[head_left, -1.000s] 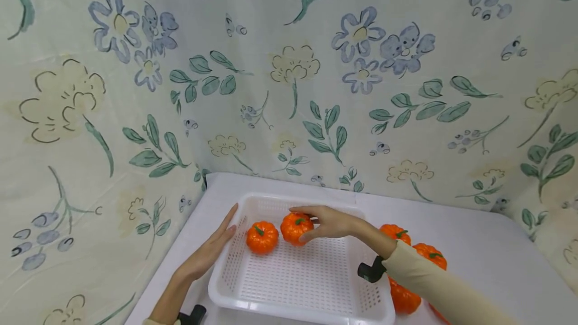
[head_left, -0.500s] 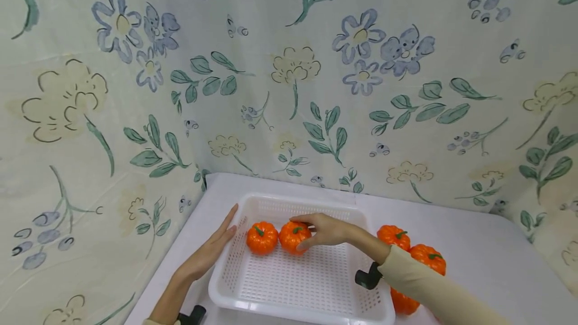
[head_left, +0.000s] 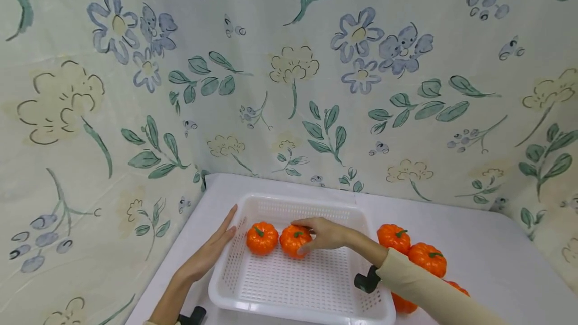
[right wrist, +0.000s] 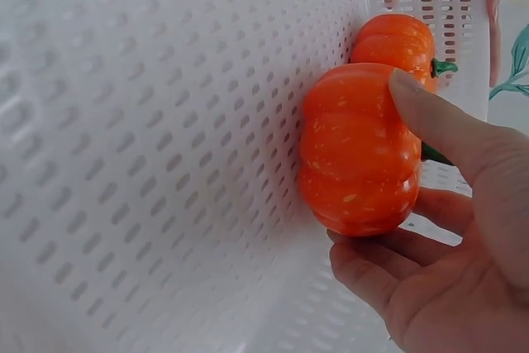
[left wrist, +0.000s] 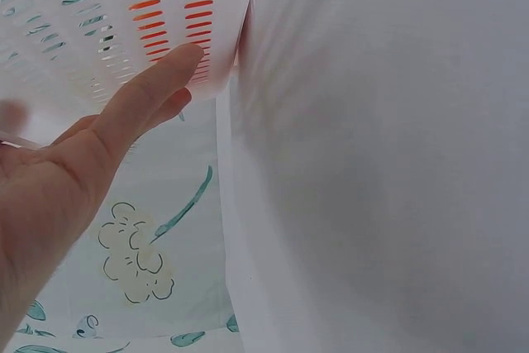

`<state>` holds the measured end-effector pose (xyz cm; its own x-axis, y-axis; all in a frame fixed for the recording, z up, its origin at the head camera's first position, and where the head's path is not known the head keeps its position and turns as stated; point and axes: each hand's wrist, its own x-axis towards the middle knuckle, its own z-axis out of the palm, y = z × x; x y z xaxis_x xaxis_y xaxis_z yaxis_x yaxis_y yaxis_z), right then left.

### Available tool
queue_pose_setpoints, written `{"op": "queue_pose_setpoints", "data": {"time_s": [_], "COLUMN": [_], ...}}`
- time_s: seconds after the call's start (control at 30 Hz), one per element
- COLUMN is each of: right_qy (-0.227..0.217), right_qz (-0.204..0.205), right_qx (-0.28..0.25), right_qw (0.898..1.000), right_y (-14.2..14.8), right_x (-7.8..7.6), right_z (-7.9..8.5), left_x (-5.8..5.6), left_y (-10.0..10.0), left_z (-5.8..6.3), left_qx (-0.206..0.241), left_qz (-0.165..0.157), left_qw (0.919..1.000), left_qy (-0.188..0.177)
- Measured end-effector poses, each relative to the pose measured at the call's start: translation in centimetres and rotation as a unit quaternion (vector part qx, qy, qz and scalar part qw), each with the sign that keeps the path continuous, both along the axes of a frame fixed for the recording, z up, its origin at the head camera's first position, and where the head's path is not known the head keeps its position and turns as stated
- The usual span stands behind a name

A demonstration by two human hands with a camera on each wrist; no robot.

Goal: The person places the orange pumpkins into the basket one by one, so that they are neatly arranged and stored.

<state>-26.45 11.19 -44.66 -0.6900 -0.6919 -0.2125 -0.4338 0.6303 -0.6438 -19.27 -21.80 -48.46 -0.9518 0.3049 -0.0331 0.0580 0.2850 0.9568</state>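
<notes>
My right hand [head_left: 328, 232] holds a small orange pumpkin [head_left: 292, 242] with a green stem inside a white perforated plastic basket [head_left: 298, 287]. In the right wrist view, the thumb lies on one side of the pumpkin [right wrist: 359, 155] and the curled fingers on the other, with its base at the basket floor. Just left of it sits a second pumpkin [head_left: 262, 238]. My left hand [head_left: 208, 254] rests against the outside of the basket's left wall, fingers straight, as the left wrist view also shows.
Several more orange pumpkins [head_left: 427, 260] stand on the white table [head_left: 478, 250] right of the basket, partly hidden by my right sleeve [head_left: 420, 285]. A floral curtain [head_left: 289, 89] hangs behind the table and along its left side.
My right hand has moved the held pumpkin down and toward me, onto the basket floor beside the other pumpkin. The left hand has stayed at the basket's wall.
</notes>
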Motion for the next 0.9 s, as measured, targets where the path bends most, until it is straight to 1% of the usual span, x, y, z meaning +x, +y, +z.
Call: {"op": "queue_pose_setpoints", "data": {"time_s": [0.27, 0.5, 0.9], "right_qy": [0.012, 0.03, 0.039], "right_qz": [0.008, -0.001, -0.009], "right_qx": [-0.004, 0.001, 0.011], "right_qw": [1.0, 1.0, 0.999], "right_y": [-0.07, -0.18, -0.44], "right_x": [0.21, 0.37, 0.78], "right_z": [0.0, -0.19, -0.08], "left_x": [0.0, -0.07, 0.08], "left_y": [-0.11, -0.13, -0.11], "left_z": [0.08, 0.07, -0.01], "left_qx": [0.002, 0.01, 0.012], "left_qz": [-0.006, -0.016, -0.015], "left_qw": [1.0, 0.9998, 0.9998], "left_qy": [0.003, 0.009, 0.01]}}
